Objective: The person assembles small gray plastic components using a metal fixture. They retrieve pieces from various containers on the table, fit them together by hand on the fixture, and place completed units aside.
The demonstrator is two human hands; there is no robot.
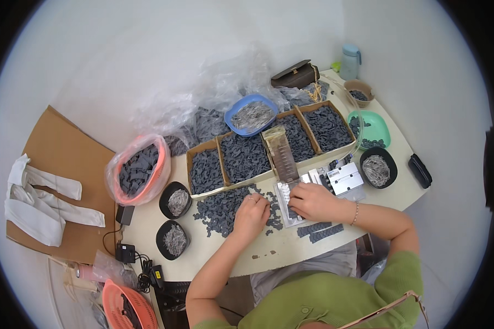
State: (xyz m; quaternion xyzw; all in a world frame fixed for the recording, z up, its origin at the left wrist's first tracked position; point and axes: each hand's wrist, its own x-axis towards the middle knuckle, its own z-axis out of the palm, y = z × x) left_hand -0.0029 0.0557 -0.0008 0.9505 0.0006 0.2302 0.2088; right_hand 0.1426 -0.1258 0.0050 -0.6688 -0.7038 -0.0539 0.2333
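My left hand (pixel 251 214) is at the right part of a loose pile of small dark grey plastic pieces (pixel 218 211). Its fingers are curled together, and whatever is between them is too small to make out. A small metal fixture (pixel 284 198) lies to the right of the pile. Over it, my right hand (pixel 312 202) is closed, fingertips down among dark pieces set in it; what they pinch is hidden. A clear ridged plastic tray (pixel 282 155) leans behind the fixture. Strips of joined grey pieces (pixel 326 234) lie near the table's front edge.
A divided cardboard box (pixel 203 193) full of grey pieces spans the table's back. Black bowls (pixel 164 203) of thin metal pins stand left, another black bowl (pixel 392 181) right. Nearby are a metal block (pixel 344 179), a green tray (pixel 383 129), a blue bowl (pixel 232 129) and a pink basket (pixel 163 174).
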